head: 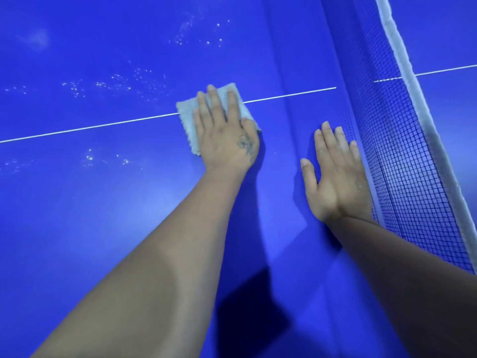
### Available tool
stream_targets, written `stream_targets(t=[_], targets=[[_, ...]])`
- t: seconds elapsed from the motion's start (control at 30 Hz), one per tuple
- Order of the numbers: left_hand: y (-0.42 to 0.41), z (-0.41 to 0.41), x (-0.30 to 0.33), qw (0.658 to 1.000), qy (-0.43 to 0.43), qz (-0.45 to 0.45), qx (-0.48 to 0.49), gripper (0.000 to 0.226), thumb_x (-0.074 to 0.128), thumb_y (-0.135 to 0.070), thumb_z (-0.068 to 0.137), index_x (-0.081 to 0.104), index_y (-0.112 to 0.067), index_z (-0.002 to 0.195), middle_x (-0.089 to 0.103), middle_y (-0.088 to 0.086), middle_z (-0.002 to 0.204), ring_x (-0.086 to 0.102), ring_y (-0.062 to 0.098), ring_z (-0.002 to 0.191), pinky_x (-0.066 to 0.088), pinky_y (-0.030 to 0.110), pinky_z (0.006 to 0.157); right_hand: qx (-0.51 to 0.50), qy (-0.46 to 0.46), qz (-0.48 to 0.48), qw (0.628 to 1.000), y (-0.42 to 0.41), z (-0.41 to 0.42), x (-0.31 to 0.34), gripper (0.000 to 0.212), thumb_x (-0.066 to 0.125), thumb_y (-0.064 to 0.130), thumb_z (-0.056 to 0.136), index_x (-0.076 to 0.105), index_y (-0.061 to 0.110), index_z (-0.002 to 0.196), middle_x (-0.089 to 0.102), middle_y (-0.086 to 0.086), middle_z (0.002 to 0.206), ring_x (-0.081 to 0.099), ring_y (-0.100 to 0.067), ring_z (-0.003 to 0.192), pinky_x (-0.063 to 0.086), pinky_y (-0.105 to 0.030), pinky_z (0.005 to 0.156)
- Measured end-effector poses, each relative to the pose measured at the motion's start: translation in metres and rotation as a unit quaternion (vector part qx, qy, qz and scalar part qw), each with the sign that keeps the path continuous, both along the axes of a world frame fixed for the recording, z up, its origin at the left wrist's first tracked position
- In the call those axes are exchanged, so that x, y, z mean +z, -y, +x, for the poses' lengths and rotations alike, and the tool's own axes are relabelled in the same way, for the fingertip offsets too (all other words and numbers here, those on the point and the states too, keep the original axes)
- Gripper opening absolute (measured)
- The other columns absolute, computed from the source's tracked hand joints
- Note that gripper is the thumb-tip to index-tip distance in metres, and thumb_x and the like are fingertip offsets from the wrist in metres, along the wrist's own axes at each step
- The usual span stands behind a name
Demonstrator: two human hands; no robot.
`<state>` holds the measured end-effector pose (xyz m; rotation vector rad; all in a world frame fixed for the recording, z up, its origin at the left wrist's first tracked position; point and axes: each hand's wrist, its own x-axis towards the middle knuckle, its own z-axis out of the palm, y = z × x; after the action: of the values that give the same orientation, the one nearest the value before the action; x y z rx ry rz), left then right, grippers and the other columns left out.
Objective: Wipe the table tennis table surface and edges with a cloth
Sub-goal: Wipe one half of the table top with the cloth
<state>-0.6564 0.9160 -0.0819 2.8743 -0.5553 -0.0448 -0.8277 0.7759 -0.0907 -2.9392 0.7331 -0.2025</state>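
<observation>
Left hand [224, 135] is pressing the cloth [189, 117] flat at frame centre, fingers straight, slightly apart, over the white line [90, 128]. Right hand [335, 171] is lying flat on the table [103, 228] beside the net [402, 164], fingers together.

Head camera looks steeply down, close over the table [103, 228]

We can't see much of the cloth [186, 117]: the left hand [227, 140] covers its right half. The centre line [90, 127] vanishes under both. The table [77, 228] runs off every frame edge, no rim visible. The net [402, 156] is cropped far and near; droplets [124, 83] far left are blurred.
</observation>
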Motion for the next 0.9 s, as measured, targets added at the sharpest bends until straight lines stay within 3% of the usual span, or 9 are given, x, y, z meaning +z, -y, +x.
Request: stream_targets(t=[0.13,0.23,0.37,0.5,0.7,0.9], targets=[[0.033,-0.055,-0.002,0.992,0.043,-0.033,-0.110,0.062,0.024,-0.042,0.111,0.030,-0.022,0.169,0.019,0.014,0.178,0.011,0.035,0.166,0.009,0.050,0.133,0.001,-0.006,-0.004,1.000,-0.001,0.001,0.002,0.061,0.026,0.030,0.108,0.030,0.010,0.165,0.021,-0.004,0.176,0.016,-0.026,0.163,0.014,-0.049,0.132],[0.019,-0.097,-0.003,0.989,0.032,-0.049,-0.137,0.058,0.028,-0.041,0.114,0.030,-0.024,0.170,0.018,0.011,0.178,0.009,0.031,0.166,0.010,0.050,0.133,0.004,-0.025,-0.016,1.000,-0.001,0.003,0.003,0.061,0.024,0.029,0.107,0.029,0.010,0.166,0.019,-0.005,0.176,0.015,-0.026,0.163,0.014,-0.048,0.132],[-0.040,-0.134,0.001,0.994,0.007,-0.024,-0.103,0.061,0.032,-0.040,0.112,0.025,-0.025,0.171,0.013,0.008,0.180,0.004,0.029,0.167,0.012,0.051,0.133,0.000,-0.032,-0.016,0.999,-0.002,0.003,0.004,0.062,0.023,0.029,0.107,0.028,0.009,0.165,0.018,-0.004,0.176,0.014,-0.026,0.163,0.015,-0.049,0.132],[-0.091,-0.108,0.003,1.000,0.019,0.013,-0.007,0.062,0.026,-0.046,0.112,0.023,-0.026,0.171,0.015,0.010,0.179,0.008,0.032,0.166,0.011,0.051,0.134,-0.002,-0.029,-0.014,0.999,-0.002,0.002,0.008,0.062,0.023,0.031,0.108,0.029,0.010,0.165,0.018,-0.003,0.176,0.014,-0.025,0.163,0.015,-0.049,0.132],[-0.046,-0.041,-0.002,0.997,0.012,-0.010,0.078,0.067,0.023,-0.046,0.110,0.017,-0.023,0.172,0.010,0.017,0.179,0.005,0.040,0.165,0.003,0.055,0.133,-0.003,-0.017,-0.003,1.000,-0.004,-0.001,0.008,0.059,0.027,0.029,0.110,0.028,0.011,0.166,0.017,-0.002,0.177,0.011,-0.023,0.164,0.013,-0.047,0.133],[0.016,-0.078,-0.002,0.999,0.024,-0.010,-0.025,0.065,0.024,-0.046,0.110,0.021,-0.025,0.172,0.013,0.013,0.179,0.006,0.036,0.166,0.004,0.052,0.133,0.000,-0.011,0.009,1.000,-0.004,-0.001,0.006,0.059,0.025,0.031,0.110,0.028,0.013,0.166,0.017,-0.001,0.177,0.010,-0.022,0.164,0.011,-0.047,0.133]])
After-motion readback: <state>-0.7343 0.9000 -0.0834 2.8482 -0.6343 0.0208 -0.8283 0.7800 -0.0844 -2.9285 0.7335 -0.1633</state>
